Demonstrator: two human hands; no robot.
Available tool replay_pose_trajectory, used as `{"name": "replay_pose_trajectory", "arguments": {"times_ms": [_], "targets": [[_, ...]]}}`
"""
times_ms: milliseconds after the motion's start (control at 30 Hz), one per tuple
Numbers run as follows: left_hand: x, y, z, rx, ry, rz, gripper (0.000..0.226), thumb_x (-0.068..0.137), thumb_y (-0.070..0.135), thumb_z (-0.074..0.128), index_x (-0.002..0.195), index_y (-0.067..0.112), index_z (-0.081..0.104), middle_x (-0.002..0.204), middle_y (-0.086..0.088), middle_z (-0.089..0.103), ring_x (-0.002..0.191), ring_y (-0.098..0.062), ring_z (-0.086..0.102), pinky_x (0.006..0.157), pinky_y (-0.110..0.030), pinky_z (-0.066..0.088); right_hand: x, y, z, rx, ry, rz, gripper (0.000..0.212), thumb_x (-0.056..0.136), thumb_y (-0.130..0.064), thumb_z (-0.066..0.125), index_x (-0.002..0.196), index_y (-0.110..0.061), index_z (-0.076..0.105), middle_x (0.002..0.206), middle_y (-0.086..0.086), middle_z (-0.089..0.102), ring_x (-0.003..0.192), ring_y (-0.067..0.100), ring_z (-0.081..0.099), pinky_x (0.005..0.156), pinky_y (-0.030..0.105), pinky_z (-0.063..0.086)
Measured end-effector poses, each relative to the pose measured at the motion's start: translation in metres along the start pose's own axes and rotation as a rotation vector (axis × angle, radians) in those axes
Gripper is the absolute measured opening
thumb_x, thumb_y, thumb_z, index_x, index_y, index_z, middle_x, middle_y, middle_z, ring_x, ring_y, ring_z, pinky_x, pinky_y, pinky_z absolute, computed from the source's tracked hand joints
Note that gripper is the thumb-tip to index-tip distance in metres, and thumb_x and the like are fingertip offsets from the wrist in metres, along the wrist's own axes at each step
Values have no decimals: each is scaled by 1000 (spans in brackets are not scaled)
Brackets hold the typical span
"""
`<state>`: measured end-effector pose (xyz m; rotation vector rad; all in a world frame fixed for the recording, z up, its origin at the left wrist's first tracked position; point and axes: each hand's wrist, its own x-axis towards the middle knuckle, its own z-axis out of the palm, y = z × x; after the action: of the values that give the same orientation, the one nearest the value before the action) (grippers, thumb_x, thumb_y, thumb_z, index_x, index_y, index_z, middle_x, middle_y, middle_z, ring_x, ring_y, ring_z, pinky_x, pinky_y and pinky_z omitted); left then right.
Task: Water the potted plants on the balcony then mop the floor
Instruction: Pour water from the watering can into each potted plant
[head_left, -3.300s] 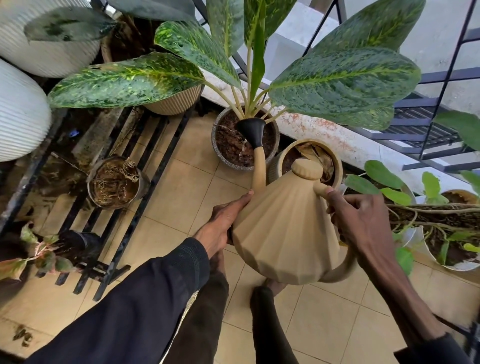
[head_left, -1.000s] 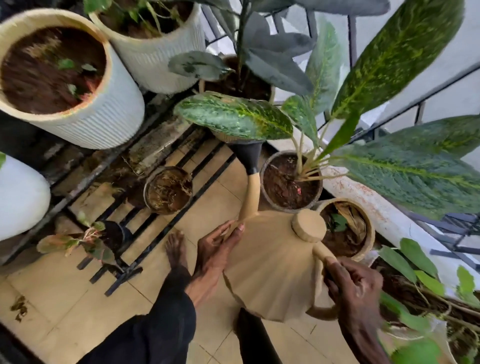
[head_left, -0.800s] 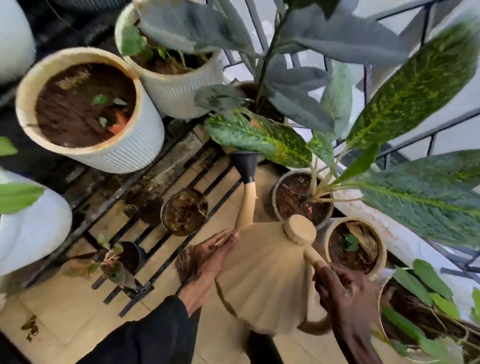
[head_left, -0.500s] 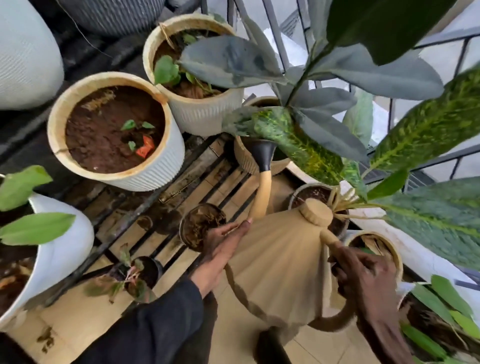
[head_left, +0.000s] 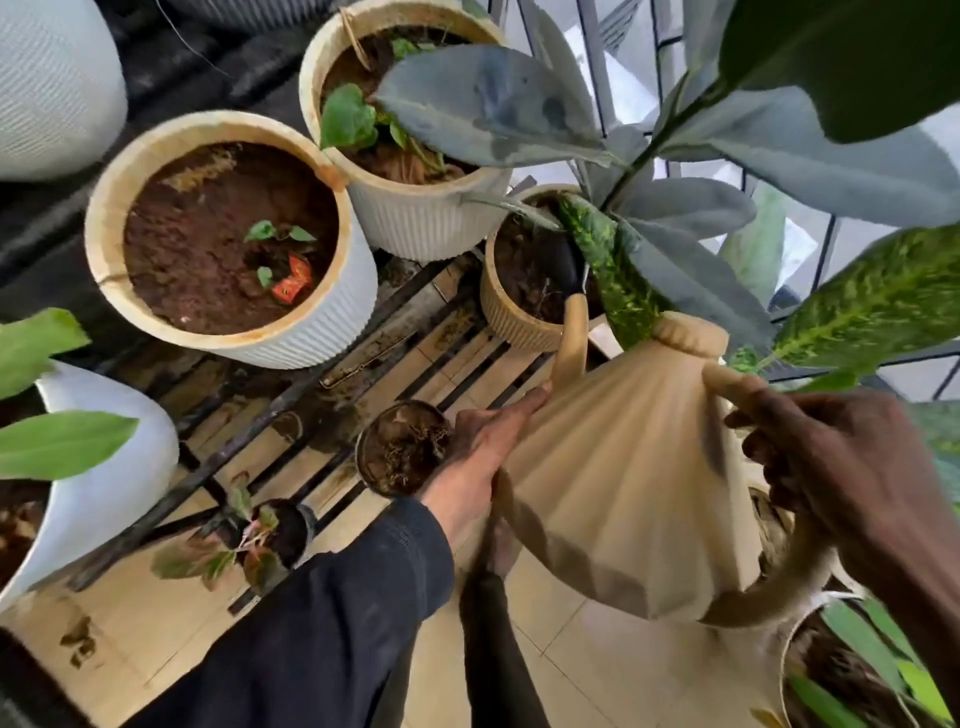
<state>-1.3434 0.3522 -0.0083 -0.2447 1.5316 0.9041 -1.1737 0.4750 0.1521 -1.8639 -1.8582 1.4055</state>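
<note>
A beige ribbed watering can (head_left: 623, 483) is held up in front of me, tilted forward. My right hand (head_left: 841, 467) grips its curved handle. My left hand (head_left: 483, 457) lies flat against the can's left side, fingers stretched toward the spout. The black spout head (head_left: 569, 260) hangs over the soil of a beige ribbed pot (head_left: 514, 317) holding a plant with large grey-green leaves (head_left: 691, 208). I cannot make out any water stream.
Two white ribbed pots with soil stand at the left (head_left: 228, 244) and at the back (head_left: 415, 156). A black metal rack (head_left: 249, 436) lies over the tiled floor (head_left: 597, 665), with small dark pots (head_left: 400, 447) on it. Balcony railing (head_left: 597, 62) runs behind; speckled leaves (head_left: 872, 301) hang at right.
I have swung the can left and up, away from the grey pot of the speckled-leaf plant. The spout head now sits over the beige pot. Both hands kept their hold.
</note>
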Motion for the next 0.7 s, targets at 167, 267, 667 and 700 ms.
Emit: {"name": "replay_pose_trajectory", "arguments": {"times_ms": [167,267,667,700], "targets": [[-1,11,10,-16,-16,38,56,69,56,84,108,19,70,104,-8,79,98,-26,76,93,-44,60,12,-12,-6,36,-38,4,54,60,-83,66,77,-35,84,46,2,60,34,12,45,43,26,41],[-3,18,10,-40,29,47,42,72,58,84,79,19,73,69,-3,79,57,-16,75,53,-24,60,15,-15,-10,23,-64,-12,50,63,-83,62,79,-40,83,48,1,61,35,10,47,44,27,41],[-16,33,17,-29,64,50,41,75,60,82,82,20,72,94,-13,78,94,-32,73,89,-41,59,23,-23,-17,62,-45,-14,53,59,-81,65,77,-35,84,46,1,57,35,10,43,42,25,38],[-17,33,16,-43,67,59,39,75,58,82,79,20,73,87,-12,79,86,-30,75,78,-35,62,22,-23,-17,67,-45,-11,54,59,-82,65,78,-35,84,46,1,57,35,10,43,43,25,38]]}}
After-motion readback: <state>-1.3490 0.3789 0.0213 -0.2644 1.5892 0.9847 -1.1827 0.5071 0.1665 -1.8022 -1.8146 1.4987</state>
